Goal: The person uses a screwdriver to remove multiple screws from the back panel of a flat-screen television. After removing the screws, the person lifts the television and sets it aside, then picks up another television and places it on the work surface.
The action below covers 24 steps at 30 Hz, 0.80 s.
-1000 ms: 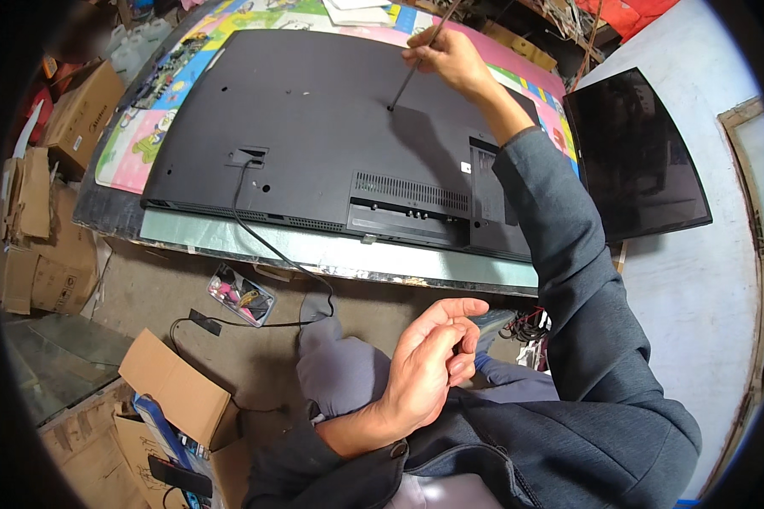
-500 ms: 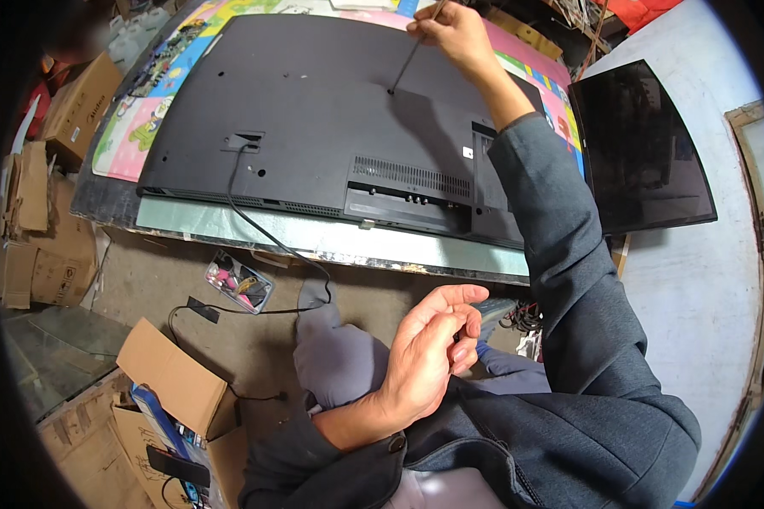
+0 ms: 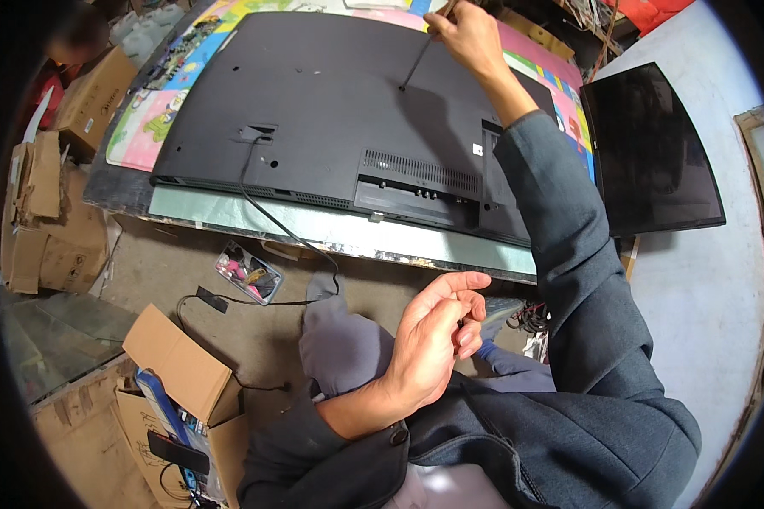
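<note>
Dark steel: the right hand [image 3: 471, 34] clenches a screwdriver [image 3: 423, 53], its tip set in a hole high on the TV back [image 3: 314, 110], which lies face-down on the counter [image 3: 331, 233]. A tilted shaft could slip and gouge the plastic. The left hand [image 3: 433, 339] hangs half-curled near the lap, apparently pinching a small dark piece, perhaps a screw, easily dropped among the floor clutter.

View drifts down; left fingers curl in

I see my right hand [image 3: 471, 34] with the thin dark-shafted screwdriver [image 3: 418, 61] and the large dark grey plastic television back panel [image 3: 331, 119] sitting higher in view than a second ago, while my left hand [image 3: 433, 339] has risen slightly, fingertips folding closer toward the palm.
</note>
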Tool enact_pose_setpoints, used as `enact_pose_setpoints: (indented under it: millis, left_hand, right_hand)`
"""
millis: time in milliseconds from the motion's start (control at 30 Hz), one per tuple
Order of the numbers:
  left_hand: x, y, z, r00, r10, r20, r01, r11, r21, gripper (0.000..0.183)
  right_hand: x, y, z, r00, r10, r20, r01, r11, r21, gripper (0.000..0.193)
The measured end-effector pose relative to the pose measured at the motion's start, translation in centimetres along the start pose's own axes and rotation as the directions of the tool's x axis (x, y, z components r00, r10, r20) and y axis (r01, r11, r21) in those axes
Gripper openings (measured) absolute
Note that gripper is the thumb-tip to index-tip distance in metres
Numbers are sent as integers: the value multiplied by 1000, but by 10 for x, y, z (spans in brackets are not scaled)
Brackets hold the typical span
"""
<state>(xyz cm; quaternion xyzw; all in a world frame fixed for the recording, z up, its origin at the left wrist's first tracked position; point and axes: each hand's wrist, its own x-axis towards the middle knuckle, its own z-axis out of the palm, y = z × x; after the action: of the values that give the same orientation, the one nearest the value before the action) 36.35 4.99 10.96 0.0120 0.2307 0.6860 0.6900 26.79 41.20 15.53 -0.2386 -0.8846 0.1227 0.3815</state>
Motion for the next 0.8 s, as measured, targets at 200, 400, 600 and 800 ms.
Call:
enact_pose_setpoints:
  millis: [200, 400, 600, 800]
  left_hand:
    - [2, -1, 0, 1000, 25, -18, -25, 1000, -15, 31]
    - [4, 1, -1, 995, 100, -32, -100, 995, -29, 29]
    - [13, 5, -11, 966, 239, -98, -247, 967, -68, 36]
    - [9, 16, -13, 954, 290, -72, -299, 935, -189, 44]
  right_hand:
    - [-3, 8, 14, 994, 112, -16, -110, 990, 93, 18]
    - [2, 18, 20, 990, 92, -110, -97, 995, -38, 17]
    - [7, -9, -9, 968, -20, -248, 5, 998, -60, 23]
    - [-28, -84, -95, 982, 31, -186, 31, 947, 320, 20]
